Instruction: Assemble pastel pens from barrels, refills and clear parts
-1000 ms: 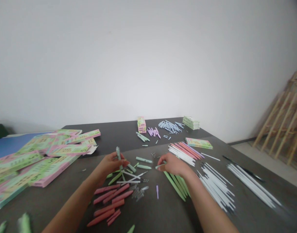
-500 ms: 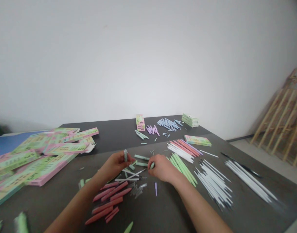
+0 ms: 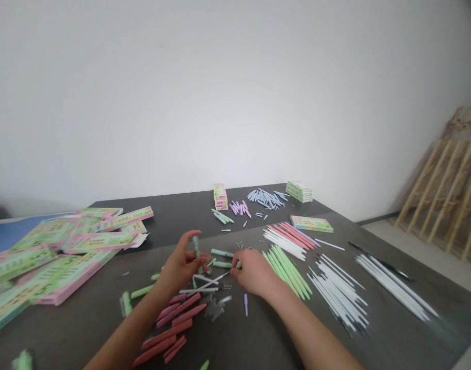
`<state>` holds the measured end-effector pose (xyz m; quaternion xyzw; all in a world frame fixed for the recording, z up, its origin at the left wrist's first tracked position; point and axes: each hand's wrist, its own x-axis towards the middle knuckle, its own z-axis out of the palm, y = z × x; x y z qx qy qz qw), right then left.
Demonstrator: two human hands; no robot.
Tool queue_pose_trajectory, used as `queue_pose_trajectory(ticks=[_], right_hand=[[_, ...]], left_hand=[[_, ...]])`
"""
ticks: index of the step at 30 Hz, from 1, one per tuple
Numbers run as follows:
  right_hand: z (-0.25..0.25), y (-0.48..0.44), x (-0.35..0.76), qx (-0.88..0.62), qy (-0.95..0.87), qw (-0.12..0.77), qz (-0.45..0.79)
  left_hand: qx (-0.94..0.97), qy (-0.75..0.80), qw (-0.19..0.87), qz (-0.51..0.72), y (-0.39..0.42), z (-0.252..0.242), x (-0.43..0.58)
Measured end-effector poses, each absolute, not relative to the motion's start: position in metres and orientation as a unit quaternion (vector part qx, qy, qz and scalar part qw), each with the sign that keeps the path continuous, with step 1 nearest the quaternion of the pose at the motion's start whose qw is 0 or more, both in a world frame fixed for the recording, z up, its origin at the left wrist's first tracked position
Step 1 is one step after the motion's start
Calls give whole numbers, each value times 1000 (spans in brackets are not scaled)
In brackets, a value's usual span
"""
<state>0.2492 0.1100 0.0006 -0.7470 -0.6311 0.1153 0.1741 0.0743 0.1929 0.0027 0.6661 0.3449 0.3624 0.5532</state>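
At the far left of my head view, a loose heap of flat pink-and-green printed cardboard boxes (image 3: 81,262) lay on the dark grey table (image 3: 254,341), with a flat blue surface (image 3: 12,234) behind it. Next came my left hand (image 3: 185,264), its grip narrow around a slim pale-green tube (image 3: 196,247), which I held almost upright among the fingers. In front of that wrist lay several tapered coral-red pen barrels (image 3: 181,316), and just to their right, small clear plastic pieces (image 3: 218,308). Thin white sticks (image 3: 204,291) crossed one another below the left fingertips.

Two pale-green pen barrels (image 3: 222,264) lay on their sides between my hands, near the right fingertips. My right hand (image 3: 252,270) had its grip drawn in on a short pale-green piece (image 3: 239,264); only a bit showed beside the fingers, so I could not tell its full shape. A small purple plastic part (image 3: 246,304) lay nearer to me.

Right of that hand I had a row of bright-green tapered barrels (image 3: 285,270), then a spread of thin white refills with dark tips (image 3: 337,295), and lastly a bundle of long white rods (image 3: 395,288).
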Motion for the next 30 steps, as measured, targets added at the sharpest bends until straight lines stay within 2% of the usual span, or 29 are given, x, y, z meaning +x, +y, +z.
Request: queue_pose_trajectory(ticks=[10, 19, 26, 30], right_hand=[[-5, 112, 241, -747, -628, 176, 125], [-6, 113, 245, -736, -634, 190, 144], [-9, 110, 248, -735, -625, 213, 154], [-6, 112, 250, -723, -612, 270, 172]], left_hand=[[682, 393, 487, 380, 207, -21, 70], [648, 382, 508, 420, 208, -21, 70], [602, 384, 506, 483, 209, -3, 66], [579, 421, 507, 481, 219, 0, 56]])
